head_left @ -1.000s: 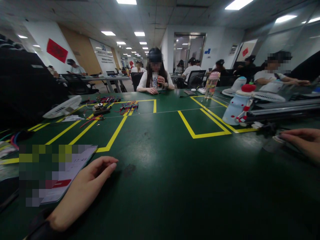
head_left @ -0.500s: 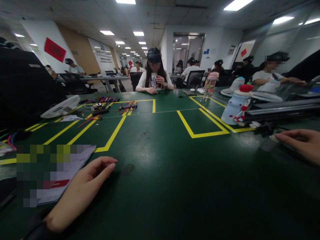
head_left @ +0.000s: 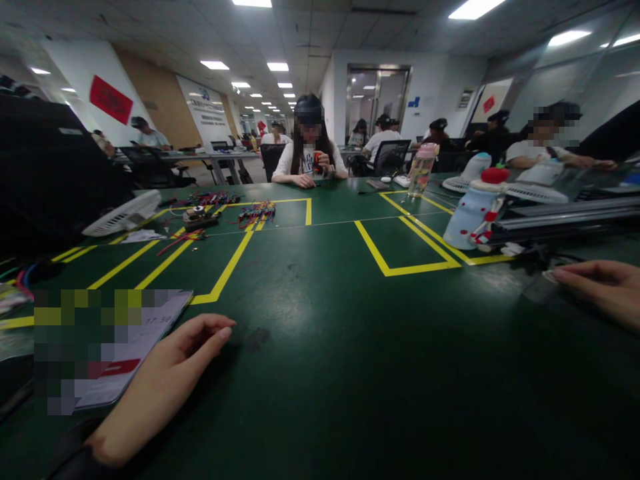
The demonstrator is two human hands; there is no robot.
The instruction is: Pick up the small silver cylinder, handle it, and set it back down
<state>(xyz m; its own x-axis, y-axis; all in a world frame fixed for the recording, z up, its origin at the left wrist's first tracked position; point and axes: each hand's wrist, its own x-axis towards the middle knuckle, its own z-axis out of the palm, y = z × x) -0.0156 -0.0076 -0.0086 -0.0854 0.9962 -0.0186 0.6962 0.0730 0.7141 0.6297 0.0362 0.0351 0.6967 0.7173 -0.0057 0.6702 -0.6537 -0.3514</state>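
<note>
My left hand (head_left: 193, 350) rests on the green table (head_left: 320, 347) beside a phone (head_left: 155, 327) with a lit screen. Its fingers are loosely curled, thumb and fingertips a little apart, and nothing shows between them. At the right edge my right hand (head_left: 600, 287) pinches the rim of a small clear container (head_left: 541, 288), which stands on the table. The rest of that hand runs out of view. Beyond it is a light blue bottle (head_left: 463, 217) with a red top.
Bundles of coloured wires (head_left: 257, 213) and a small device (head_left: 197, 217) lie at the back left, near a white fan (head_left: 123, 213). A pink-lidded bottle (head_left: 423, 172) and metal rails (head_left: 565, 223) are at the right. A person (head_left: 309, 150) sits opposite.
Both of my hands stay in place. The person opposite has slightly shifted a raised hand, and an orange and black object now shows more clearly in it.
</note>
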